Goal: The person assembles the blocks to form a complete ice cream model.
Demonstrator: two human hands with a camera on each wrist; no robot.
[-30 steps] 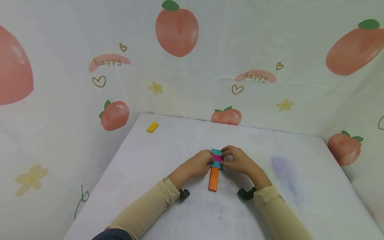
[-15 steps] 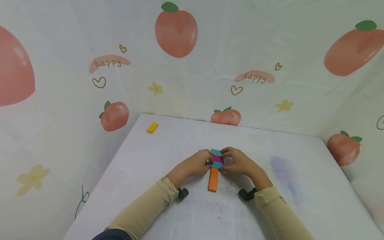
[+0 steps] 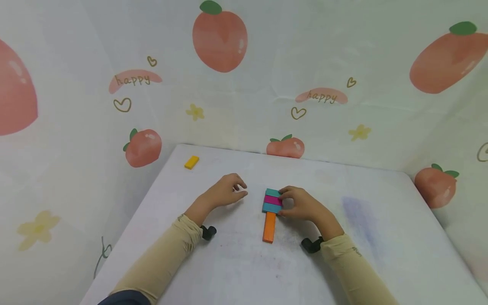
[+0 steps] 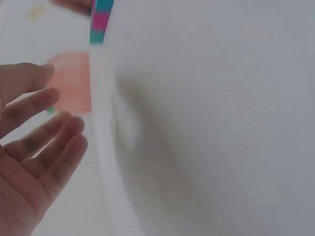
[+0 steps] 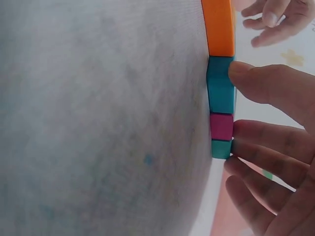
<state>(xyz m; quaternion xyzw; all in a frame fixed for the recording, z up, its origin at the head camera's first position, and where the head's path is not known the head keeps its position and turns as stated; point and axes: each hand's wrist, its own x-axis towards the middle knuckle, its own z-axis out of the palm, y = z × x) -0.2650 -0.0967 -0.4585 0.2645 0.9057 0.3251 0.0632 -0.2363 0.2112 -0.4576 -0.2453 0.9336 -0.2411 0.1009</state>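
Note:
Three flat wooden blocks lie side by side in a row: a teal block (image 3: 271, 192) farthest off, a magenta block (image 3: 271, 200) in the middle and a blue block (image 3: 271, 208) nearest. Lengthwise below them, an orange block (image 3: 269, 228) meets the blue one like a stem. My right hand (image 3: 303, 205) is at the right ends of the row; the right wrist view has its thumb on the blue block and its fingertips along the magenta and teal blocks. To the left, apart from the blocks, my left hand (image 3: 223, 191) hovers with relaxed, parted fingers and holds nothing.
A yellow block (image 3: 192, 162) lies alone near the table's far left corner. The white table (image 3: 236, 271) meets a fruit-printed cloth (image 3: 244, 93) at its back and sides. A black wrist camera (image 3: 208, 232) sits under the left wrist, another (image 3: 311, 245) under the right.
My left hand has let go of the row's left side and moved away to the left. My right hand stays at the right ends. The blocks keep their arrangement.

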